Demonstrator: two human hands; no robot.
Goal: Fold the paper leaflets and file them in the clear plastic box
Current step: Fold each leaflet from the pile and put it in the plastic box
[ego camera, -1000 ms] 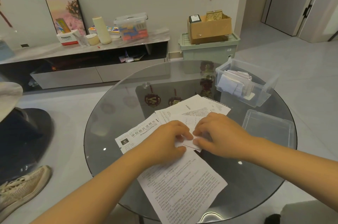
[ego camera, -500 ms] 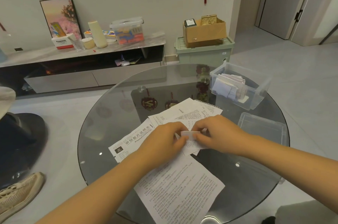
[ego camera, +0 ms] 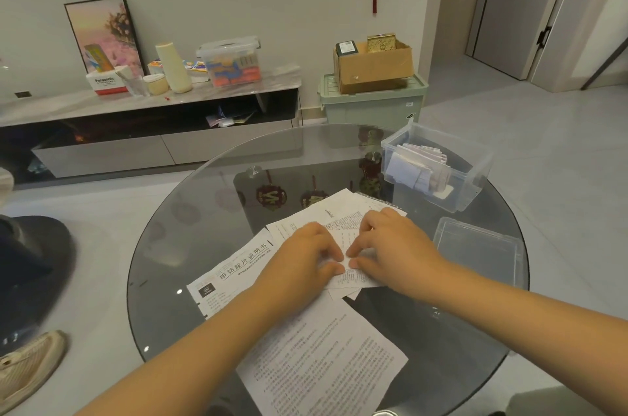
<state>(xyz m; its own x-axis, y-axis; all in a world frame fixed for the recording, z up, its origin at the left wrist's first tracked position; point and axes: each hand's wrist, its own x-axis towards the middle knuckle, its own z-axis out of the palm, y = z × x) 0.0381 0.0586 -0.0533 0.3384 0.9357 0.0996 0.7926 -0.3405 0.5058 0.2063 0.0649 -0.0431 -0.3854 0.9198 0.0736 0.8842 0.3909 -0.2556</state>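
White folded leaflet (ego camera: 351,274) lies pinned under curled fingertips of left hand (ego camera: 299,261) and right hand (ego camera: 397,252), both pressing it; leftward lies a sheet headed "甲钴胺片说明书" (ego camera: 234,271); clear plastic box (ego camera: 475,177) sits beyond the right fingers.

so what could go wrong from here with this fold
Both hands, left hand and right hand, press the small leaflet on top of loose sheets on a glass table; the pile may slide and skew the crease. The clear box already holds folded leaflets, so a bulky fold might not fit.
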